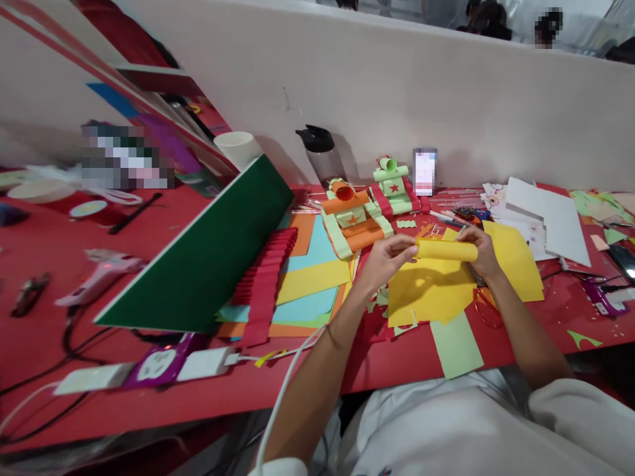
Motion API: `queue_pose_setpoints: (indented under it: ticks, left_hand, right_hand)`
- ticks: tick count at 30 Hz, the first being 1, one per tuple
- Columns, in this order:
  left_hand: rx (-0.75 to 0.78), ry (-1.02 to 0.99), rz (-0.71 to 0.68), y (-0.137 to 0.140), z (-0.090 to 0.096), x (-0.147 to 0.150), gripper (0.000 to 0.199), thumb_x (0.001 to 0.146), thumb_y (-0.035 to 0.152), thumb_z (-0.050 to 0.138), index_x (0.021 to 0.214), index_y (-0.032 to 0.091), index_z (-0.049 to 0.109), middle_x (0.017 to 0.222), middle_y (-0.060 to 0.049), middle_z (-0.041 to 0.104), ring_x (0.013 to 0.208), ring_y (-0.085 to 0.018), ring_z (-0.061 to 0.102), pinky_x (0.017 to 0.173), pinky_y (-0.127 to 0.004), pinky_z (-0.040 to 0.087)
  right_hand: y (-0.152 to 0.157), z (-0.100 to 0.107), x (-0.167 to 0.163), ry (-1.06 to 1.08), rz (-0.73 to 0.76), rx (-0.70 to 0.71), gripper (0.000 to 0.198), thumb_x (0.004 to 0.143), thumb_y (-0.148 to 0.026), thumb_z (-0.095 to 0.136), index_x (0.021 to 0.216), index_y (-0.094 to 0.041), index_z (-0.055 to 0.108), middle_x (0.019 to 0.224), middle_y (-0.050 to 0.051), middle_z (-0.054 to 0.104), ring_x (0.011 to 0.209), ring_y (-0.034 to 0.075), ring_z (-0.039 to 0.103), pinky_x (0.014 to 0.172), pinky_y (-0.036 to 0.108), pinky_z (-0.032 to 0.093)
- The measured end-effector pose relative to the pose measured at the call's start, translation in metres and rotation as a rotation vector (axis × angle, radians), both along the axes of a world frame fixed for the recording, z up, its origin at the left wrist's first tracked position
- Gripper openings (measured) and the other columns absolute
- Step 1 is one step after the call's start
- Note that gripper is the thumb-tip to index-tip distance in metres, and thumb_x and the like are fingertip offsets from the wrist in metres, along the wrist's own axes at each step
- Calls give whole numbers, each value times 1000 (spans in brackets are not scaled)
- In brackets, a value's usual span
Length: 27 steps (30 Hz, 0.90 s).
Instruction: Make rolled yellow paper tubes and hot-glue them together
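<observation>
Two hands [389, 256] [482, 252] holding yellow paper tube [446, 250], black-capped bottle [325, 158], contents unclear

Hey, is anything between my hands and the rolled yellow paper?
Nothing visible: the left hand and right hand hold opposite ends of the yellow roll. Flat yellow paper lies below it, not in the way.

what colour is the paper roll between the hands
Yellow; the paper roll shows best in the head view, the only one here.
</observation>
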<state>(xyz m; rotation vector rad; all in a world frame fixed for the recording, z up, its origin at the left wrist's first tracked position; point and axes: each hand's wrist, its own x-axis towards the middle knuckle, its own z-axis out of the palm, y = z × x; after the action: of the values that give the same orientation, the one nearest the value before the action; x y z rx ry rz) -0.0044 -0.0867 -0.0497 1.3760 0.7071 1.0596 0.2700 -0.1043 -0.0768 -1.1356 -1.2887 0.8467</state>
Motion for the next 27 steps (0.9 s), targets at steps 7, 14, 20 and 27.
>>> queue_pose_setpoints:
  ticks: [7, 14, 20, 27]
  left_hand:
    - [50, 97, 27, 3, 1, -1, 37, 80, 55, 82, 79, 19, 73, 67, -1, 68, 62, -16, 64, 61, -27, 54]
    - [68, 222, 75, 2, 5, -3, 33, 84, 49, 74, 75, 18, 73, 64, -1, 70, 59, -14, 63, 56, -23, 44]
    - [14, 188, 43, 1, 8, -4, 37, 80, 54, 77, 75, 18, 72, 66, -2, 71, 63, -16, 69, 60, -24, 52]
    - [30, 194, 30, 1, 8, -4, 37, 82, 55, 76, 78, 18, 73, 71, -3, 74, 66, -16, 71, 64, -25, 57]
  right_hand:
    - [-3, 8, -3, -69, 50, 38, 34, 60, -40, 98, 77, -25, 72, 79, 2, 72, 69, 18, 65, 66, 32, 56]
    - [5, -4, 5, -49, 90, 32, 39, 57, -39, 102, 82, -24, 75, 81, 1, 75, 71, 17, 69, 64, 27, 56]
    - [9, -11, 11, -70, 60, 41, 43, 59, -46, 101, 81, -25, 72, 86, 3, 77, 74, 18, 70, 70, 30, 59]
    - [10, -12, 12, -30, 51, 40, 43, 58, -48, 101, 82, -25, 73, 84, 3, 75, 72, 18, 69, 67, 29, 58]
